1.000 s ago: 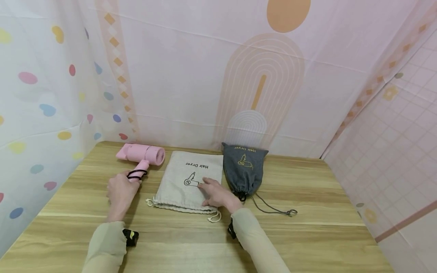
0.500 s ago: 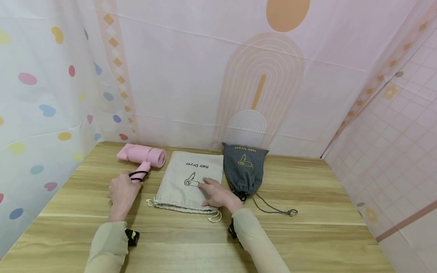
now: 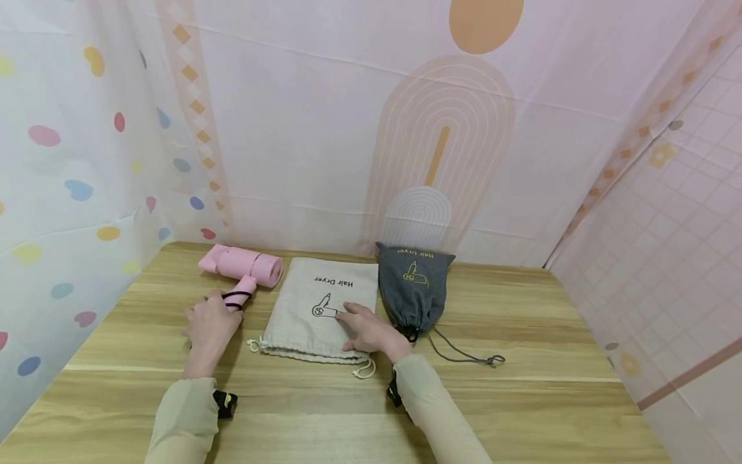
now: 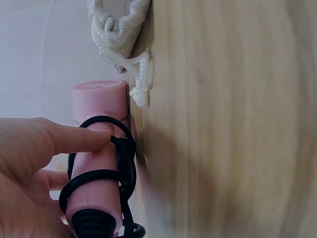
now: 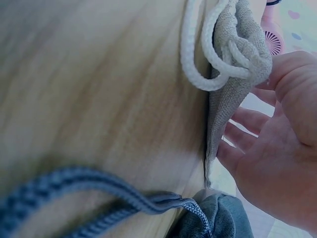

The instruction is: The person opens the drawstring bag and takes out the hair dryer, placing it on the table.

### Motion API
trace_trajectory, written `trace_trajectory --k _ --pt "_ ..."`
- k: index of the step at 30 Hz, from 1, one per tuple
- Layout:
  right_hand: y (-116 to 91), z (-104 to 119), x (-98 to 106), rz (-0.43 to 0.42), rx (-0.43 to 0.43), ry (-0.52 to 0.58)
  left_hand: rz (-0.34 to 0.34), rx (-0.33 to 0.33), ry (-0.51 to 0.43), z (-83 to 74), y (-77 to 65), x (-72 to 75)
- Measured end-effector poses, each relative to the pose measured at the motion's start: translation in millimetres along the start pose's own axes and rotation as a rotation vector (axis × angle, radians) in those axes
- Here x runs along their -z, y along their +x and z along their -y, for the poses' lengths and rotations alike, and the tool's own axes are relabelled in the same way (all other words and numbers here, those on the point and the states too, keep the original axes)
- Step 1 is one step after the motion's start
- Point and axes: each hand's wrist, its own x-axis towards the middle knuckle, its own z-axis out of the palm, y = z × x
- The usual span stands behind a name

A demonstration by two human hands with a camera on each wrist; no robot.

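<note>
A pink plastic hair dryer [image 3: 240,263] is seen at the far left part of the wooden table [image 3: 522,386], with its barrel turned sideways and its handle directed toward the person. Around the handle a black cable [image 4: 94,175] is wound in loops. The handle is gripped by the left hand [image 3: 211,327], with the thumb on one side and the fingers behind. Whether the dryer is slightly raised cannot be told.

Beside it, a flat beige cloth drawstring bag [image 3: 317,328] is laid with its mouth toward the person, a little parted. It is touched from above by the right hand [image 3: 366,330], whose fingers are spread and clasp nothing. Thus the step in hand is judged to be the holding of the dryer while the bag is steadied; for any further move, a firm grip and tidy cable loops seem to be required.

Just beside the beige bag, a grey cloth bag [image 3: 414,290] is placed, with its mouth gathered. Behind everything, a patterned pale curtain [image 3: 301,129] is hung.
</note>
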Motion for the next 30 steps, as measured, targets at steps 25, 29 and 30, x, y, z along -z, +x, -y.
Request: trace_trajectory --k 25,29,30 --pt "-0.9 -1.2 -0.8 0.001 0.008 -0.011 0.454 -0.744 0.144 -35.0 -14.4 -35.6" --pt "-4.3 -1.5 2.2 -0.005 0.016 -0.014 0.474 -0.718 0.175 -38.0 -15.3 -35.1" --pt "-6.3 -2.1 3.6 -0.019 0.015 -0.003 0.475 -0.706 0.188 -38.8 -15.8 -35.1"
